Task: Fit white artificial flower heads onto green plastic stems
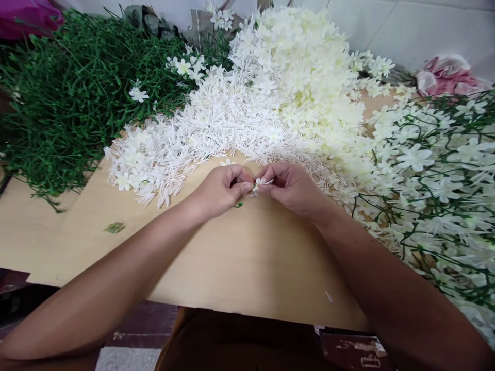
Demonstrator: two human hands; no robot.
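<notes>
Centrally pinched flower [258, 185], room before board edge [247, 309]

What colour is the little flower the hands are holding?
White; the flower shows in the head view, the only one.

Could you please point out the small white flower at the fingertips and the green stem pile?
Small white flower [257, 185]: head view, on its petals.
Green stem pile [83, 98]: head view, around its middle.
</notes>
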